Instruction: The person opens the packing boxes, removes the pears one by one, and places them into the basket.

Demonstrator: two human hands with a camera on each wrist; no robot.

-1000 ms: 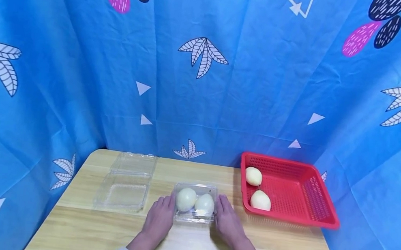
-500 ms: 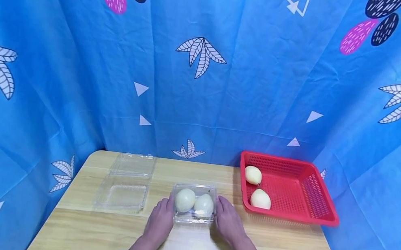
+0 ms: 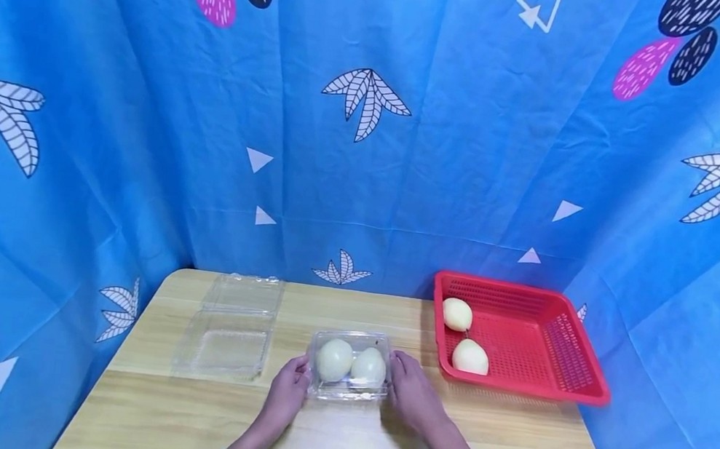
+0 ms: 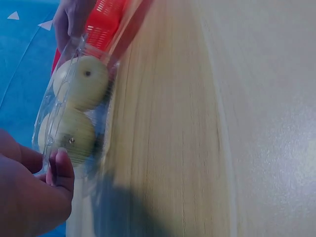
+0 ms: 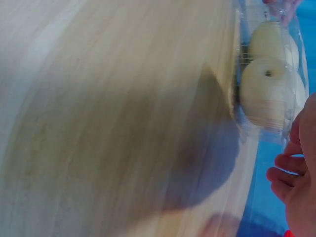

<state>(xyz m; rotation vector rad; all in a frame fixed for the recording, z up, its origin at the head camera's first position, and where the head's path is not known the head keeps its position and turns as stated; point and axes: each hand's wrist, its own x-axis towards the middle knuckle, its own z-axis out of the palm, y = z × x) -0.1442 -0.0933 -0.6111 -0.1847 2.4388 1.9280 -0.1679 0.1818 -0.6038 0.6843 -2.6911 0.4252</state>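
A clear plastic clamshell box (image 3: 348,396), lid down, sits mid-table with two pale pears inside, a left pear (image 3: 334,360) and a right pear (image 3: 369,367). My left hand (image 3: 287,392) pinches the box's rim near its front left corner; the left wrist view shows the thumb and fingertips meeting at that rim. At the opposite end, my right hand (image 3: 411,394) holds the box's right side with bent fingers. Some of its fingers hang apart from the box in the right wrist view, and its exact contact is partly hidden.
To the left lies a second clamshell box (image 3: 231,350), opened flat. A red perforated basket (image 3: 514,387) stands back right, holding an upper pear (image 3: 457,314) and a lower pear (image 3: 470,357). Blue printed curtain (image 3: 363,195) surrounds the wooden table (image 3: 137,406).
My left hand has shifted slightly down the box's left side, its fingers now bent at the rim. The box has turned a little. My right hand stays at the right end.
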